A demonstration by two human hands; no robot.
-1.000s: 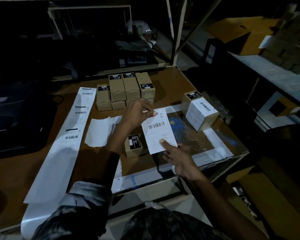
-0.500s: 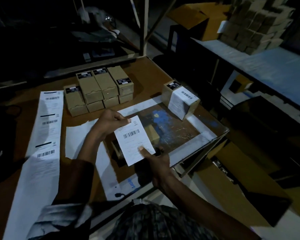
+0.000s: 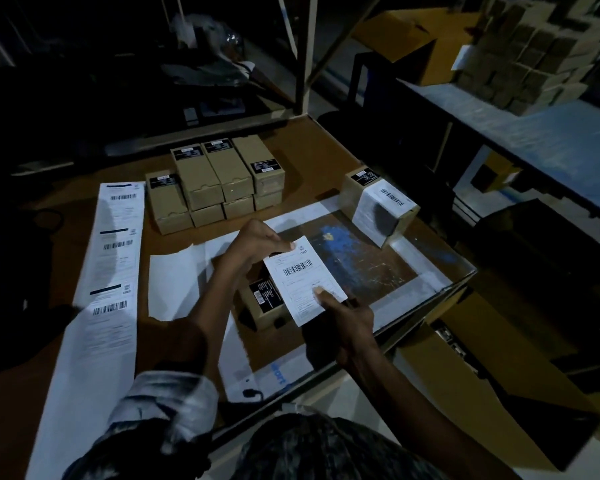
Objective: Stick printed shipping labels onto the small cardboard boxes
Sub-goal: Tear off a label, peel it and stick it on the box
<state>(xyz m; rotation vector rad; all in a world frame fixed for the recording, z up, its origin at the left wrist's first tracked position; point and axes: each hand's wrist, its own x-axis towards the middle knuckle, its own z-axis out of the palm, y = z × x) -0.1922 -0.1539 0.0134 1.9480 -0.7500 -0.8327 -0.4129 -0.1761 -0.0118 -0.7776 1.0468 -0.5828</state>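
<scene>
Dim table (image 3: 326, 147) | both hands pinch label (image 3: 303, 278), left (image 3: 257, 242), right (image 3: 343, 317) | box (image 3: 262, 304) seemingly beneath

the label (image 3: 303, 280) hides part of the small box (image 3: 262, 303); the label's fine print is too small to read.

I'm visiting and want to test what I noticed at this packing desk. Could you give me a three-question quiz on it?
1. True or false: the box at the table's right edge already carries a white label.
2. What do the left hand and right hand hold between them?
3. The strip of printed labels lies: A) left of the stacked boxes, B) on top of them, C) under the small box.

Key: 1 true; 2 a single label; 3 A.
</scene>
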